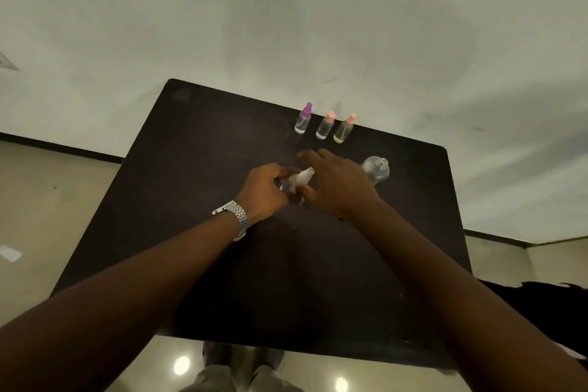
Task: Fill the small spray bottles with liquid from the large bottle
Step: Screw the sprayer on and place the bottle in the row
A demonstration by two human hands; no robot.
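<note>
My left hand grips a small clear spray bottle with a pale cap, held tilted above the dark table. My right hand is right beside that bottle, fingers spread and extended past it; its thumb side touches the bottle's lower end. The large clear glass bottle stands open-necked just right of my right hand. Three small spray bottles stand in a row at the far edge: one with a purple cap, one with a pink cap and a yellowish one with a pink cap.
The table stands against a pale wall, with its near edge just above my feet. A metal watch sits on my left wrist. A dark object lies off the table's right side.
</note>
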